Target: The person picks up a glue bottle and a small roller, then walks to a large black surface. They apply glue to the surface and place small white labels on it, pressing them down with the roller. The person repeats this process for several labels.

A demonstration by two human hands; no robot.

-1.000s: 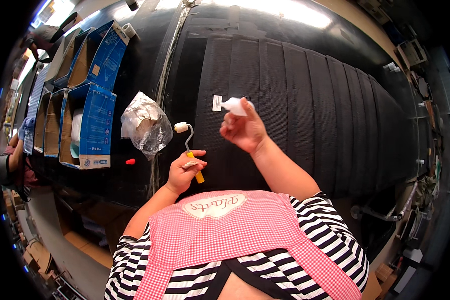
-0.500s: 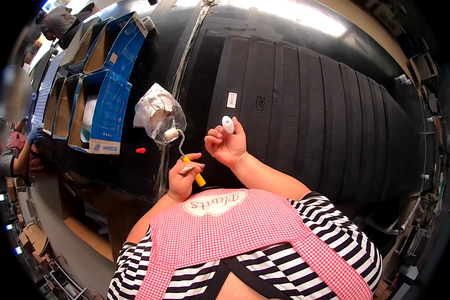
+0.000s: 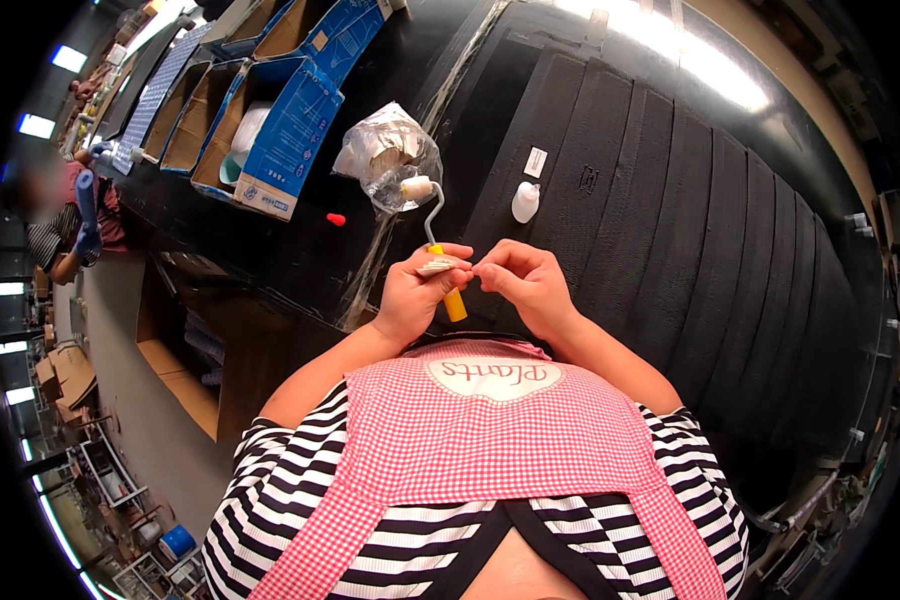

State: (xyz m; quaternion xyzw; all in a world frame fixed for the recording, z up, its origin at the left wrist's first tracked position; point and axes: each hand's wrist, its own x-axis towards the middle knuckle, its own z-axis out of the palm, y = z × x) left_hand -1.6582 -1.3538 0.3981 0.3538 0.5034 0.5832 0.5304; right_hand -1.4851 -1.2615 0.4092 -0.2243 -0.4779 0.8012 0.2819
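Observation:
My left hand (image 3: 410,297) is closed round a small paint roller, its yellow handle (image 3: 455,303) under the fingers and its white roller head (image 3: 416,188) pointing away from me. The same hand also pinches a small stack of whitish labels (image 3: 437,267). My right hand (image 3: 533,285) is in a pinch, fingertips meeting the stack's right end; what lies between them is too small to make out. Just beyond it, a white squeeze bottle (image 3: 525,202) stands on the ribbed black mat (image 3: 610,190), near a white label (image 3: 535,162) on the mat.
A clear plastic bag (image 3: 370,150) with pale contents lies by the roller head. Further left are a red cap (image 3: 336,219) and open blue cardboard boxes (image 3: 295,135). At far left a person (image 3: 55,215) in gloves holds a blue tube-like thing (image 3: 85,198).
My right hand has put the white bottle down on the mat and come over to my left hand, fingers pinched at the labels. The left hand keeps the roller. The view has shifted.

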